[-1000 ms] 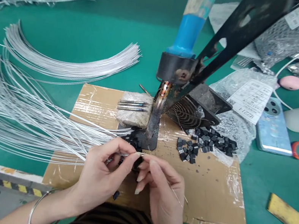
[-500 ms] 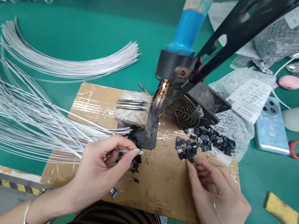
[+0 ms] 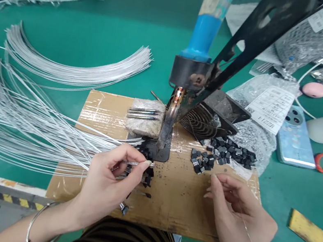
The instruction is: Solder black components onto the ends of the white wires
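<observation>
Two bare hands at work over a sheet of cardboard (image 3: pixel 177 207) on a green surface (image 3: pixel 118 30). The left hand (image 3: pixel 113 179) pinches a white wire (image 3: pixel 151 164) between thumb and forefinger, its tip projecting just past the nails. The right hand (image 3: pixel 239 214) is held well apart from the left, thumb and forefinger drawn close together; whether a small part lies between them cannot be told. Just beyond the right fingertips, and apart from them, lies a small cluster of black connector housings (image 3: pixel 202 161), adjoining a larger heap (image 3: pixel 231 152). Further dark pieces (image 3: pixel 149 173) lie just beside the left fingertips (partly hidden by that hand). Left of the left hand fans a loose spread of white wires (image 3: pixel 52 135); beyond it rests a curved wire bundle (image 3: pixel 77 68). Ahead of and between the hands, a blue-handled soldering iron (image 3: pixel 203 36) points downward in a black bracket (image 3: pixel 247 40), with a pale wrapped block (image 3: pixel 144 128) to its left and a small fan (image 3: pixel 208 121) to its right. Beyond the right hand, further to the right, lies a smartphone (image 3: pixel 297 141); nearer, to that hand's right, a yellow sponge (image 3: pixel 307 230).
</observation>
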A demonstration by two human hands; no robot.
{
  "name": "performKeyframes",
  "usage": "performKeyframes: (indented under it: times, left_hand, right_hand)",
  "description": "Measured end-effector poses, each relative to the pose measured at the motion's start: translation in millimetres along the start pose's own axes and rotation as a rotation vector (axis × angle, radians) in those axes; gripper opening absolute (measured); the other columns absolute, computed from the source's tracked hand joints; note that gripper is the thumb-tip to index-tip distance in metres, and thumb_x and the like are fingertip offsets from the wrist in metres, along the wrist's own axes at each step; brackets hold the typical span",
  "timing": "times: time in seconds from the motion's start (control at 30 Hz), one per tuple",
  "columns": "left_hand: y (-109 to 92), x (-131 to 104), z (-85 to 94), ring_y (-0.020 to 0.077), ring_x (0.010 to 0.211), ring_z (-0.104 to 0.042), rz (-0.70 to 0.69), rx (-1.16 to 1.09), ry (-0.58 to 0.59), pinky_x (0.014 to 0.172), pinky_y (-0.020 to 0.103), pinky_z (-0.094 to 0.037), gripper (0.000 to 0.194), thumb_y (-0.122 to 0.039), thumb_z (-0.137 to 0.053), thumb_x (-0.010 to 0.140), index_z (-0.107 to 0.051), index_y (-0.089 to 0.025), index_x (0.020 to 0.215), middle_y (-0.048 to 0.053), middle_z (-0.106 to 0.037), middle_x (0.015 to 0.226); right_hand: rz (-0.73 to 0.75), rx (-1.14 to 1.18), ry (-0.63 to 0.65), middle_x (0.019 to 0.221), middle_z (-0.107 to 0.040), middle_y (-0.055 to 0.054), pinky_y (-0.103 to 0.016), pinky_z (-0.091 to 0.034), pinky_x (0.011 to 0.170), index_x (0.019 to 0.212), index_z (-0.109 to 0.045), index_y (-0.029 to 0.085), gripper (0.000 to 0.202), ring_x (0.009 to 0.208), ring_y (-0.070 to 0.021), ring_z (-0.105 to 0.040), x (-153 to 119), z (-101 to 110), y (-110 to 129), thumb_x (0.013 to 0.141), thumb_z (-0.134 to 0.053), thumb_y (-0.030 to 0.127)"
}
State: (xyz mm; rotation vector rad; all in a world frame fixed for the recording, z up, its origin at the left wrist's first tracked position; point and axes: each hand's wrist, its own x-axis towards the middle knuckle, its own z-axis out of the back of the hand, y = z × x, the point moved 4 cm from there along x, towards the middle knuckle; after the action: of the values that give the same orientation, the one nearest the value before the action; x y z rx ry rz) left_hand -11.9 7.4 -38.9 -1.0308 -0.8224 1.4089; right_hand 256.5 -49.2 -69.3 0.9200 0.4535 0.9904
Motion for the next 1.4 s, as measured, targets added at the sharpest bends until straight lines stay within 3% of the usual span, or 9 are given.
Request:
performKeyframes:
  times: [0.17,0.3,0.43,0.6,1.03,1.2,1.3,1.4]
  left_hand:
    - [-6.0,1.0,1.0,0.0108,0.052,-0.044,0.037,-0.015,-0.004,0.049,0.024,-0.034,0.012,-0.027,-0.071,0.09,-0.072,-0.021,0.079,-0.004,-0.058,0.059]
    - [-10.2,2.7,1.4,0.011,0.052,-0.047,0.07,-0.024,-0.008,0.049,0.024,-0.036,0.012,-0.025,-0.073,0.087,-0.073,-0.02,0.077,-0.002,-0.064,0.061]
    - [-11.8,4.0,0.0,0.0128,0.06,-0.062,0.091,-0.124,0.036,0.053,0.022,-0.043,0.007,-0.021,-0.075,0.086,-0.076,-0.02,0.079,0.003,-0.079,0.078]
    - [-13.0,4.3,-2.7,0.0129,0.07,-0.071,0.111,-0.29,0.137,0.065,0.019,-0.052,0.013,-0.016,-0.076,0.088,-0.073,-0.021,0.077,0.002,-0.082,0.084]
    - [-15.3,6.3,-3.8,0.0164,0.067,-0.07,0.135,-0.219,0.113,0.061,0.023,-0.055,0.015,-0.021,-0.077,0.084,-0.071,-0.02,0.071,0.006,-0.08,0.079]
    - [-19.1,7.4,-4.9,0.0139,0.069,-0.07,0.112,-0.26,0.114,0.063,0.02,-0.053,0.014,-0.014,-0.075,0.084,-0.072,-0.02,0.072,0.003,-0.08,0.08]
    - [-21.2,8.9,-5.9,0.0131,0.069,-0.069,0.122,-0.267,0.113,0.063,0.02,-0.053,0.014,-0.012,-0.074,0.083,-0.071,-0.02,0.071,0.002,-0.079,0.078]
    - [-19.5,10.3,-6.1,0.0125,0.063,-0.065,0.145,-0.21,0.101,0.056,0.02,-0.047,0.013,-0.014,-0.073,0.083,-0.071,-0.019,0.071,0.003,-0.08,0.08]
  right_hand:
    - [-0.132,0.388,0.038,0.071,-0.076,0.001,-0.02,-0.059,0.05,0.093,-0.084,0.024,0.009,0.051,-0.0111,-0.066,-7.7,-18.5,26.1,0.087,-0.088,0.029]
    - [-0.235,0.569,0.154,0.06,-0.069,0.004,-0.015,-0.052,0.043,0.09,-0.084,0.025,0.004,0.044,-0.0078,-0.06,-15.0,-38.8,46.5,0.09,-0.086,0.028]
    - [-0.302,0.706,0.282,0.066,-0.073,0.004,-0.014,-0.057,0.047,0.094,-0.085,0.027,0.002,0.048,-0.008,-0.065,-23.2,-59.8,59.1,0.094,-0.083,0.028]
    - [-0.324,0.831,0.365,0.068,-0.074,0.004,-0.014,-0.06,0.051,0.095,-0.086,0.029,0.004,0.051,-0.0079,-0.067,-28.4,-75.2,69.3,0.094,-0.082,0.028]
    - [-0.314,0.796,0.37,0.067,-0.071,0.003,-0.017,-0.054,0.042,0.094,-0.085,0.023,0.007,0.046,-0.0092,-0.062,-30.4,-77.1,71.8,0.094,-0.082,0.03]
    - [-0.293,0.787,0.369,0.068,-0.07,0.004,-0.017,-0.052,0.044,0.098,-0.084,0.025,0.007,0.048,-0.0087,-0.061,-32.1,-77.1,71.3,0.096,-0.08,0.03]
    - [-0.198,0.648,0.366,0.071,-0.066,0.003,-0.021,-0.052,0.049,0.104,-0.083,0.025,0.017,0.053,-0.0102,-0.06,-32.1,-71.5,71.0,0.104,-0.069,0.034]
    - [-0.044,0.471,0.309,0.076,-0.06,0.001,-0.026,-0.053,0.059,0.123,-0.079,0.025,0.034,0.061,-0.0134,-0.058,-33.4,-63.5,72.6,0.113,-0.049,0.036]
